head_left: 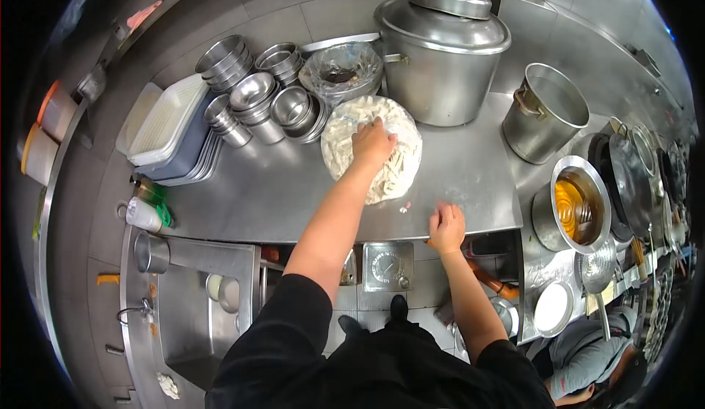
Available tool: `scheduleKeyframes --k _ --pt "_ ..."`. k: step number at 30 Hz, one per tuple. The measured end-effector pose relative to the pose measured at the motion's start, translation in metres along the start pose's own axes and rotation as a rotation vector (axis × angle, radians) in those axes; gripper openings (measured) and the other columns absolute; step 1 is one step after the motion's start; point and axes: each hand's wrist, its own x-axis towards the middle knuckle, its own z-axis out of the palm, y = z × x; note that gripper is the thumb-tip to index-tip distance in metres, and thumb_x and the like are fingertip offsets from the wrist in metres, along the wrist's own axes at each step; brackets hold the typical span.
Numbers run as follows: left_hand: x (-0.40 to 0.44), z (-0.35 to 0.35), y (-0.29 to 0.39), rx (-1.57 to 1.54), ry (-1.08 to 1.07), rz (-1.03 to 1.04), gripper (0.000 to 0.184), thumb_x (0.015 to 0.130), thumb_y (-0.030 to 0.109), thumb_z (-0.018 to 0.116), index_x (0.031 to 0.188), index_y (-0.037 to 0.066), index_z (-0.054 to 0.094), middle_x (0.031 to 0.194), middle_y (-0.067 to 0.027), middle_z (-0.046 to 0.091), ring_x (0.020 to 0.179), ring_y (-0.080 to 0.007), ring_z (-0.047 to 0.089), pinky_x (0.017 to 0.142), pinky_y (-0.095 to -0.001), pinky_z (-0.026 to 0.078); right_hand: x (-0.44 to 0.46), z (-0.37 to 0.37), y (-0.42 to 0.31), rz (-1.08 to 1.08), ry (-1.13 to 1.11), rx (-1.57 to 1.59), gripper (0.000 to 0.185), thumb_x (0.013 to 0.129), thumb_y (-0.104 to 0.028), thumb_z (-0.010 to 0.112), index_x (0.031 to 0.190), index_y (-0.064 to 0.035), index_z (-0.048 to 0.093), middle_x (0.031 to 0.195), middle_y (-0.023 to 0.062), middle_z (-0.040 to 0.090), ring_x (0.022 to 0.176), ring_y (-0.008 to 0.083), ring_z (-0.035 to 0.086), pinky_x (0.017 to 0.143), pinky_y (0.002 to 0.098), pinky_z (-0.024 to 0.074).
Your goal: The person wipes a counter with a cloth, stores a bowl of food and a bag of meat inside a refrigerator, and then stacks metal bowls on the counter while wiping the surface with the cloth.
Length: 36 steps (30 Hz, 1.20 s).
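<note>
A round container heaped with pale, whitish strips (396,173) stands on the steel counter. Over its middle is my left hand (373,143), fingers bent down onto the strips; whether anything is between them is hidden. My right hand (446,225) is at the counter's front edge, right of the container, with its fingers curled and blurred. A few small pinkish-white bits (405,207) lie on the counter between the container and my right hand.
Stacked steel bowls (253,97) and a plastic-lined bowl (341,71) stand behind left. A large lidded pot (440,64) is behind. Rightward are a tall pot (543,111) and a pot of orange liquid (573,203). Another person (591,354) is at lower right.
</note>
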Motion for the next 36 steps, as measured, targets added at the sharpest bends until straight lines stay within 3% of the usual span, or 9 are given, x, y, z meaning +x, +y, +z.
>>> scheduleKeyframes --k 3,5,13,15,24,27,29,33,36 --pt "0.023 0.003 0.011 0.195 -0.065 -0.100 0.054 0.087 0.039 0.067 0.126 0.003 0.055 0.113 -0.0157 0.069 0.116 -0.0312 0.057 0.095 -0.0455 0.045 0.001 -0.002 0.001 -0.022 -0.035 -0.051 0.020 0.080 -0.008 0.063 0.100 -0.0053 0.063 0.083 0.0141 0.056 0.079 0.0353 0.055 0.072 0.0457 0.0452" --pt "0.037 0.000 0.012 0.232 -0.161 -0.131 0.051 0.085 0.030 0.069 0.126 0.003 0.056 0.113 -0.0137 0.069 0.115 -0.0273 0.057 0.098 -0.0442 0.042 0.004 -0.002 -0.001 -0.034 -0.041 -0.059 0.019 0.079 -0.007 0.063 0.098 -0.0048 0.062 0.084 0.0145 0.056 0.080 0.0358 0.055 0.072 0.0456 0.0450" --pt "0.067 0.010 -0.027 0.075 -0.268 -0.066 0.041 0.082 0.020 0.066 0.121 0.008 0.056 0.113 -0.0178 0.069 0.115 -0.0339 0.060 0.097 -0.0449 0.044 0.005 0.001 0.003 -0.042 -0.070 -0.083 0.018 0.078 -0.007 0.064 0.096 -0.0042 0.062 0.083 0.0131 0.057 0.077 0.0339 0.055 0.072 0.0448 0.0450" --pt "0.075 0.007 -0.036 -0.208 -0.212 -0.171 0.043 0.081 0.019 0.065 0.122 0.011 0.055 0.112 -0.0189 0.068 0.107 -0.0375 0.063 0.093 -0.0454 0.047 0.005 -0.001 0.001 -0.044 -0.062 -0.089 0.017 0.078 -0.007 0.064 0.095 -0.0044 0.062 0.083 0.0130 0.057 0.077 0.0337 0.055 0.071 0.0446 0.0449" --pt "0.063 0.008 -0.030 -0.296 0.076 -0.070 0.025 0.081 0.011 0.061 0.106 0.010 0.065 0.099 -0.0181 0.071 0.097 -0.0376 0.067 0.085 -0.0460 0.051 0.001 -0.002 0.005 -0.031 -0.072 -0.090 0.020 0.074 -0.010 0.064 0.094 -0.0069 0.062 0.082 0.0108 0.055 0.080 0.0316 0.055 0.071 0.0442 0.0441" --pt "0.072 0.036 -0.043 -0.445 0.285 -0.231 0.020 0.083 0.012 0.061 0.102 0.010 0.067 0.095 -0.0177 0.072 0.092 -0.0380 0.068 0.080 -0.0450 0.051 0.004 -0.003 0.004 -0.040 -0.050 -0.071 0.020 0.073 -0.010 0.065 0.093 -0.0073 0.062 0.083 0.0108 0.055 0.080 0.0315 0.056 0.071 0.0441 0.0442" --pt "0.082 0.040 -0.044 -0.634 0.287 -0.363 0.017 0.085 0.015 0.062 0.099 0.008 0.068 0.086 -0.0143 0.072 0.081 -0.0307 0.069 0.074 -0.0405 0.051 0.006 -0.003 0.005 -0.050 -0.041 -0.065 0.021 0.073 -0.010 0.065 0.093 -0.0074 0.062 0.083 0.0109 0.055 0.080 0.0315 0.056 0.071 0.0439 0.0442" --pt "0.077 0.001 -0.027 -0.812 0.341 -0.343 0.016 0.086 0.016 0.061 0.095 0.004 0.068 0.080 -0.0106 0.070 0.073 -0.0202 0.064 0.069 -0.0359 0.049 0.004 -0.004 0.007 -0.030 -0.086 -0.071 0.021 0.073 -0.010 0.065 0.094 -0.0077 0.062 0.085 0.0110 0.056 0.081 0.0323 0.056 0.073 0.0449 0.0449" --pt "0.075 -0.028 -0.044 -1.028 0.285 -0.253 0.006 0.087 0.011 0.060 0.083 0.007 0.061 0.072 0.0031 0.055 0.065 -0.0080 0.048 0.058 -0.0253 0.036 0.002 0.000 0.005 -0.029 -0.116 -0.073 0.021 0.074 -0.010 0.065 0.094 -0.0080 0.062 0.085 0.0114 0.056 0.081 0.0332 0.056 0.074 0.0457 0.0454"
